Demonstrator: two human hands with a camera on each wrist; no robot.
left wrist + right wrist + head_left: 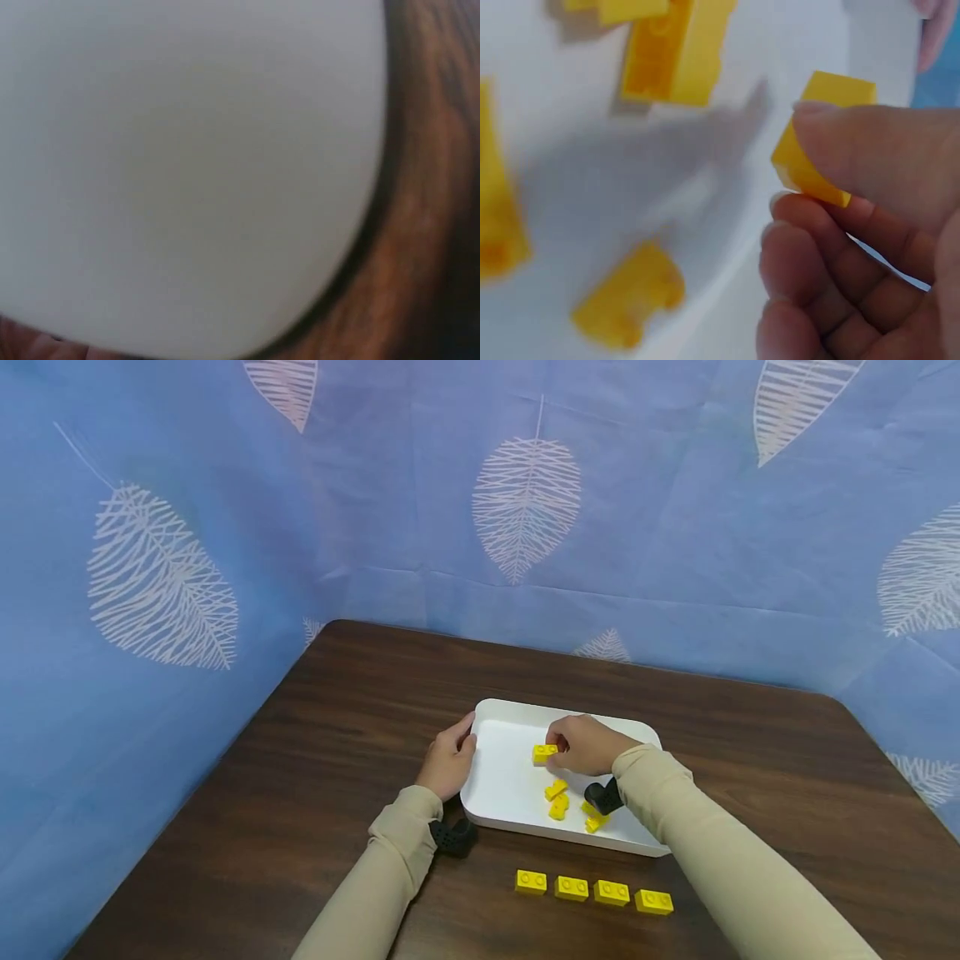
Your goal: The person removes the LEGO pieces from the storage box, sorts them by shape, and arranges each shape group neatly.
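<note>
My right hand (588, 745) pinches a yellow toy brick (832, 94) between thumb and fingers, over the middle of a white tray (498, 781). In the right wrist view the thumb lies across the brick's side and the other fingers curl beneath. My left hand (448, 760) holds the tray's left rim, its thumb at the edge. Only a bit of its fingers (37, 345) shows in the left wrist view, where the blurred tray fills most of the picture. Several loose yellow bricks (558, 807) lie in the tray's near half, some partly behind my right wrist.
Along the tray's near side, several yellow bricks (572, 888) stand in a spaced row on the dark wooden table (360, 710), studs up. A blue cloth with white leaf prints (420, 485) hangs behind the table and at its sides.
</note>
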